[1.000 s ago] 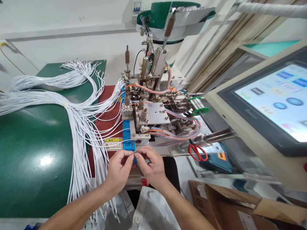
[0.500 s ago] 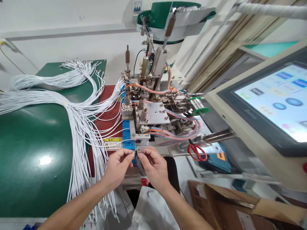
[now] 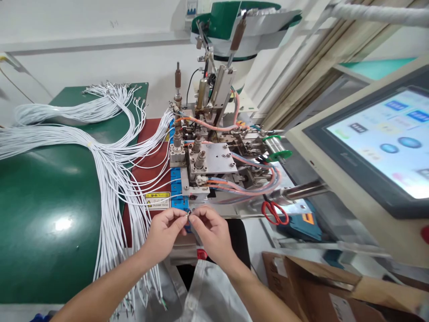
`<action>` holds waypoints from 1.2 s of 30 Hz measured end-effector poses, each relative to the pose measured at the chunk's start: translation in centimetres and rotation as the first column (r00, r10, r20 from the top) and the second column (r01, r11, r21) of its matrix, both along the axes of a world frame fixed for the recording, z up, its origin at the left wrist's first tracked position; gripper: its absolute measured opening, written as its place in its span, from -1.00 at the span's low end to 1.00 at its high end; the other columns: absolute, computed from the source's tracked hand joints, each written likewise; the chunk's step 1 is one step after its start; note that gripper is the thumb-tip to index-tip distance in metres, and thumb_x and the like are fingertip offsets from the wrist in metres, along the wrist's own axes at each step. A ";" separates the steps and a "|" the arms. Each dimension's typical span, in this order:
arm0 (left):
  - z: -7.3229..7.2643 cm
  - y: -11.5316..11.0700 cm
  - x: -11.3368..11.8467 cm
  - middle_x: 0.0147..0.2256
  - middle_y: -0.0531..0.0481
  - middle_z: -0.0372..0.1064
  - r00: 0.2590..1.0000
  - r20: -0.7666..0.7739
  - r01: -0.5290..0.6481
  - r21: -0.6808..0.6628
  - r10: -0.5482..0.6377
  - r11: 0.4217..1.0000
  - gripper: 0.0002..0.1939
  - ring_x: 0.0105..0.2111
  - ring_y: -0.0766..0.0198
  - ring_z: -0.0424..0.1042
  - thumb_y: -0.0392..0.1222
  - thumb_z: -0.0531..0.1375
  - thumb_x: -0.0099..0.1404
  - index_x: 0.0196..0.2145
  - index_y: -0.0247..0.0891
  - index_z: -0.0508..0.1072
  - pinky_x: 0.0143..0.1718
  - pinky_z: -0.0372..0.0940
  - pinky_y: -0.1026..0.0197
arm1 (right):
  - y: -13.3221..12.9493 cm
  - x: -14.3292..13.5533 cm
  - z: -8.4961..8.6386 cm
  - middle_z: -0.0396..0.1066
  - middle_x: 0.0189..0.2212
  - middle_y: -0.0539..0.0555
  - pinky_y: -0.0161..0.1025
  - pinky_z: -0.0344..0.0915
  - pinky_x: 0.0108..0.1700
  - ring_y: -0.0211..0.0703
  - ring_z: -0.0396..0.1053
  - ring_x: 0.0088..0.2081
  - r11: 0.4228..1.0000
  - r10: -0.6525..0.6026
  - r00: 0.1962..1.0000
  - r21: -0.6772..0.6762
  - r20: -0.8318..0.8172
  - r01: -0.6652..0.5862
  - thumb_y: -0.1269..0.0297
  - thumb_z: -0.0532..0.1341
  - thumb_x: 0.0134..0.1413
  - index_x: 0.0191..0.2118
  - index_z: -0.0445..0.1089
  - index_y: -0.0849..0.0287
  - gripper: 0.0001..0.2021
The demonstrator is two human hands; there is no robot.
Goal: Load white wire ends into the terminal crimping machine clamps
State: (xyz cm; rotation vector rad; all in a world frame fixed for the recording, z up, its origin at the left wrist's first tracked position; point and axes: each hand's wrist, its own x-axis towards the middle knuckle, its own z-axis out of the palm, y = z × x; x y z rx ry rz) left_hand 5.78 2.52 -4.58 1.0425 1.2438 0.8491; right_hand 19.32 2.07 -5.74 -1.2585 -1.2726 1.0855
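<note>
Noting risks, largest first: the green bench [image 3: 50, 214] carries a loose white wire bundle [image 3: 110, 179] that could snag our forearms and drag. Next, the machine [image 3: 208, 165] sits just beyond our hands; a pinch seems possible. Smallest: left hand [image 3: 164, 232] and right hand [image 3: 211, 232] pinch one wire end [image 3: 188, 214] at the blue fixture [image 3: 177, 197]; it could slip.

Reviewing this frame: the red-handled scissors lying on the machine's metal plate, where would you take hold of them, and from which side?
Take the scissors by their red loops, coming from the near right. The loops face the front edge of the metal plate; the blades point back toward the hoses. Both hands are busy with a wire end.
</note>
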 end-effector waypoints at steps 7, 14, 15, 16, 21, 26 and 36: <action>-0.2 -0.1 0.1 -0.49 0.06 0.35 0.997 0.070 -0.018 -0.006 0.019 1.000 -0.83 -0.52 0.40 0.31 -0.13 0.18 0.14 -0.42 -0.31 0.40 -0.45 0.25 0.34 | -0.4 -0.8 -0.6 0.28 -0.49 -0.01 -0.34 0.24 -0.42 -0.27 0.28 -0.45 0.997 -0.045 0.997 0.052 -0.061 0.048 0.37 0.16 -0.01 -0.46 0.33 0.18 -0.93; 0.2 -0.1 0.1 -0.54 0.08 0.31 0.997 0.032 0.068 -0.014 -0.068 0.998 -0.84 -0.58 0.41 0.29 -0.15 0.16 0.14 -0.44 -0.32 0.39 -0.50 0.24 0.34 | 0.2 0.4 0.2 0.29 -0.53 0.00 -0.34 0.25 -0.45 -0.27 0.28 -0.49 0.998 0.054 0.998 0.022 0.014 -0.054 0.35 0.16 -0.02 -0.50 0.33 0.18 -0.90; 0.1 -0.1 0.1 -0.53 0.08 0.31 0.997 0.035 0.072 -0.010 -0.072 0.997 -0.84 -0.58 0.41 0.29 -0.15 0.16 0.14 -0.44 -0.32 0.39 -0.50 0.25 0.34 | 0.2 0.4 0.2 0.29 -0.53 0.00 -0.34 0.24 -0.45 -0.27 0.27 -0.49 0.998 0.054 0.998 0.024 0.021 -0.055 0.36 0.16 -0.02 -0.51 0.33 0.18 -0.90; 0.1 -0.1 0.1 -0.52 0.07 0.31 0.997 0.036 0.073 -0.005 -0.073 0.997 -0.84 -0.57 0.41 0.29 -0.15 0.15 0.15 -0.44 -0.32 0.38 -0.49 0.25 0.34 | 0.1 0.3 0.2 0.28 -0.53 -0.01 -0.35 0.23 -0.46 -0.28 0.26 -0.50 0.999 0.045 0.999 0.024 0.022 -0.045 0.36 0.15 -0.02 -0.51 0.32 0.18 -0.90; -0.2 -0.4 0.3 -0.47 0.04 0.34 1.000 0.014 0.005 0.027 -0.006 1.000 -0.82 -0.49 0.37 0.33 -0.12 0.15 0.16 -0.42 -0.31 0.39 -0.43 0.29 0.32 | -0.3 -0.8 -0.3 0.23 -0.57 -0.03 -0.37 0.19 -0.50 -0.31 0.20 -0.53 0.997 -0.070 0.996 -0.017 -0.049 0.069 0.37 0.13 -0.04 -0.52 0.27 0.19 -0.90; -0.2 -0.5 0.3 -0.45 0.04 0.36 1.000 0.024 -0.013 0.010 0.012 1.000 -0.80 -0.50 0.38 0.33 -0.10 0.15 0.16 -0.41 -0.31 0.39 -0.44 0.28 0.33 | -0.3 -0.9 -0.2 0.25 -0.57 -0.03 -0.37 0.22 -0.49 -0.30 0.23 -0.53 0.995 -0.093 0.987 -0.054 -0.129 0.087 0.35 0.14 -0.07 -0.53 0.28 0.19 -0.91; 0.3 -0.4 0.4 -0.49 0.04 0.34 0.998 -0.021 0.052 0.039 -0.051 0.998 -0.83 -0.51 0.36 0.31 -0.13 0.14 0.16 -0.43 -0.30 0.39 -0.46 0.26 0.32 | -0.3 -0.5 0.5 0.25 -0.57 -0.03 -0.36 0.22 -0.47 -0.30 0.24 -0.51 0.998 -0.059 0.991 -0.037 -0.120 0.055 0.34 0.17 -0.05 -0.54 0.31 0.19 -0.88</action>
